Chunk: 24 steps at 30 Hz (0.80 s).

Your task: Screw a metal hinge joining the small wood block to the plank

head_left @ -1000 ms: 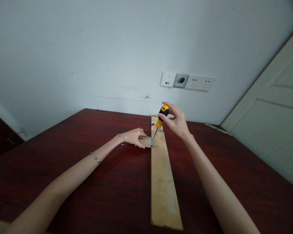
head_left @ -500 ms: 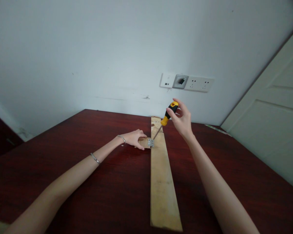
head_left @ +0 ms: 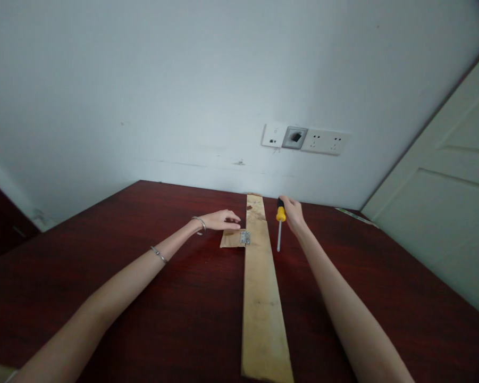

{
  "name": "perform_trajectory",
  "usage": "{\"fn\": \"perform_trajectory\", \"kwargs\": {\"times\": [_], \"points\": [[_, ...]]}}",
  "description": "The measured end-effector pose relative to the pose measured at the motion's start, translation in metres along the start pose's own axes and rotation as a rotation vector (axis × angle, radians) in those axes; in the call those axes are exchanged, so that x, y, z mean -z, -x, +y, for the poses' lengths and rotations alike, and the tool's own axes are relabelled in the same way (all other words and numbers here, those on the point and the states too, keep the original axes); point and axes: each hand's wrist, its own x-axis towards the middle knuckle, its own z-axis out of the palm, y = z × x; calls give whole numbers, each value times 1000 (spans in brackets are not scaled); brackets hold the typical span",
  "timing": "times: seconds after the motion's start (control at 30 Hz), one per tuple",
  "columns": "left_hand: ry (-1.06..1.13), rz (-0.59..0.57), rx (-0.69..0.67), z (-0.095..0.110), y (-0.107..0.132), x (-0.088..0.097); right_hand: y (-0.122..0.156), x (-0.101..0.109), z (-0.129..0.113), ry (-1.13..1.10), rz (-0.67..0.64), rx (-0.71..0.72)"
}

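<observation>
A long pale wooden board (head_left: 262,298) lies lengthwise on the dark red table. Against its left side is a small flat tan piece (head_left: 232,239), and a metal hinge (head_left: 245,237) spans the joint between the two. My left hand (head_left: 222,219) is just above the small piece with fingers stretched out, holding nothing; whether it touches the piece I cannot tell. To the right of the board, my right hand (head_left: 293,211) grips a yellow and black screwdriver (head_left: 280,214). Its shaft points down, apart from the hinge.
The dark red table (head_left: 175,314) meets a pale wall (head_left: 175,96) at the back. Sockets and switches (head_left: 322,141) are set in the wall. A white panelled door (head_left: 454,197) stands at the right. A thin strip (head_left: 356,216) lies near the table's back right edge.
My right hand has drawn the screwdriver off the hinge, down and to the right of the board. My left hand has let go of the small tan piece, which now shows more fully.
</observation>
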Motion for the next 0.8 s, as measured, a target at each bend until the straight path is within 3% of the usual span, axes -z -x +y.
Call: {"fn": "perform_trajectory", "kwargs": {"times": [0.17, 0.43, 0.8], "points": [[-5, 277, 262, -1, -37, 2, 12, -14, 18, -75, -29, -120], [-79, 323, 416, -11, -74, -29, 28, -28, 14, -205, -30, -262], [7, 348, 385, -2, -79, -47, 31, -31, 4, -232, -39, -284]]}}
